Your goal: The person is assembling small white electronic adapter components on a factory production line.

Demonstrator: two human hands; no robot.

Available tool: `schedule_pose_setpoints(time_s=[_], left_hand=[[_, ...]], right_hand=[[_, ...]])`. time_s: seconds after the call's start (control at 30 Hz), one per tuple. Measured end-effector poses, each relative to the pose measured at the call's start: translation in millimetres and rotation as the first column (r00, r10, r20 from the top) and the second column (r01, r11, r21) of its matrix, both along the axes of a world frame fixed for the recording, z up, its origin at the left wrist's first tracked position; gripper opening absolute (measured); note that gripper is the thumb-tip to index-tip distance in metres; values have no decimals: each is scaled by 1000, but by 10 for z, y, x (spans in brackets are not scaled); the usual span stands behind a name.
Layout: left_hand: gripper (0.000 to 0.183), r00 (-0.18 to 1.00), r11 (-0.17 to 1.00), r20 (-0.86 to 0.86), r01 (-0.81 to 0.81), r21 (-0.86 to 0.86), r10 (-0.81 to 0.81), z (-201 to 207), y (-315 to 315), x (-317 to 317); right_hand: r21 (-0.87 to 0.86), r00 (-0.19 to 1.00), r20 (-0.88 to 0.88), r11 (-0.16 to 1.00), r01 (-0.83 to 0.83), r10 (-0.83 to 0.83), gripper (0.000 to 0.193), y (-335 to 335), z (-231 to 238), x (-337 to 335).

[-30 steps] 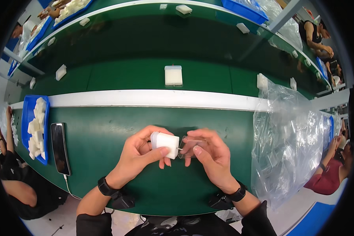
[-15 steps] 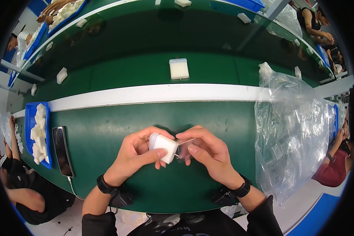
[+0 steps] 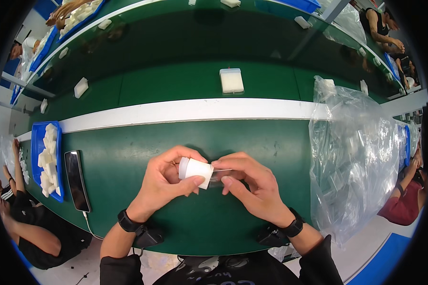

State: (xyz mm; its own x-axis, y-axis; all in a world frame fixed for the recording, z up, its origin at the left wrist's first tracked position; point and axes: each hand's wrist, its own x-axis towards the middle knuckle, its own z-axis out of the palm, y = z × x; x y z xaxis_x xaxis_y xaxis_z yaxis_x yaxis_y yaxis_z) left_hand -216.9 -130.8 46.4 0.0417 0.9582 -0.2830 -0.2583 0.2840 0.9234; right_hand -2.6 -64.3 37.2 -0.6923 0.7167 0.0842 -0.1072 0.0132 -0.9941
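Over the middle of the green table, my left hand [image 3: 165, 179] is closed around a small white block [image 3: 198, 174] with a pale translucent cap at its left end, thumb on its near face. From the right, my right hand [image 3: 252, 185] pinches a clear plastic sleeve [image 3: 218, 175] between thumb and fingers. The sleeve's open end meets the block's right end, and part of the block's edge seems to be in it. Fingers hide the far side of both pieces. Each wrist wears a black band.
A blue tray [image 3: 60, 164] of white blocks stands at the left beside a phone [image 3: 77, 180] on a cable. A large clear plastic bag [image 3: 352, 166] covers the right side. Beyond the white rail [image 3: 185, 110], a green conveyor carries spaced packs [image 3: 231, 81]. Other people work at both sides.
The block has turned more level and the clear sleeve has come closer against its right end. Packs on the conveyor have shifted to the right.
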Motion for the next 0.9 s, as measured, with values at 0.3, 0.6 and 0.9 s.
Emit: schedule_pose_setpoints(time_s=[0.3,0.6,0.9], left_hand=[[27,996,993,-11,89,-72,-90,43,9,-4],[26,996,998,-83,-8,59,13,-49,-49,60],[24,972,981,150,-188,52,178,9,-10,165]], right_hand=[[-186,997,-58,981,-56,45,28,7,-30,33],[-44,999,24,998,-43,44,28,-25,-14,23],[-99,985,-51,982,162,-167,31,-19,-15,-3]])
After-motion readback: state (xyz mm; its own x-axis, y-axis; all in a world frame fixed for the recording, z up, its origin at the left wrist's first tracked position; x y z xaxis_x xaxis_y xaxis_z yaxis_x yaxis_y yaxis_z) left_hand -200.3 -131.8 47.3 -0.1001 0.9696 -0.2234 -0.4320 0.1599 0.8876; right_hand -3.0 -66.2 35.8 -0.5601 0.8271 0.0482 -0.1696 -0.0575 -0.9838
